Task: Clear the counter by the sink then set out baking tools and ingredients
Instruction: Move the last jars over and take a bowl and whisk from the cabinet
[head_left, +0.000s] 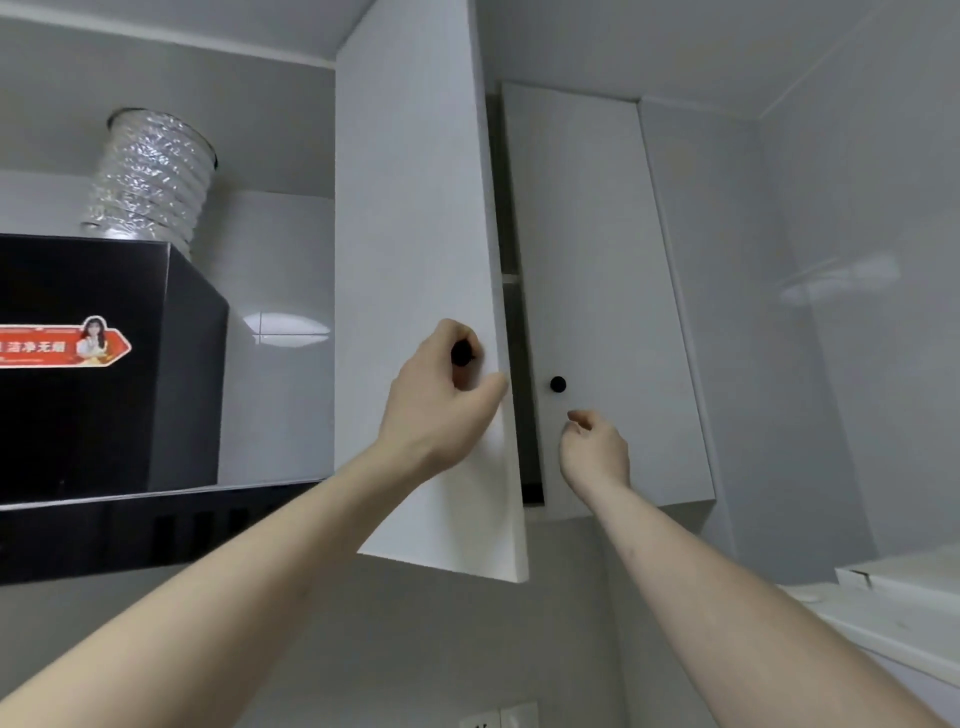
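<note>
I look up at a white wall cupboard. My left hand grips the black knob of the left door, which stands partly swung out toward me. A dark gap with a shelf edge shows between the doors; the cupboard's contents are hidden. My right hand hovers with loosely curled fingers just below the black knob of the right door, which looks closed. That hand holds nothing.
A black range hood with a red sticker and a silver foil duct hangs to the left. A white appliance top sits at the lower right. A wall socket shows at the bottom edge.
</note>
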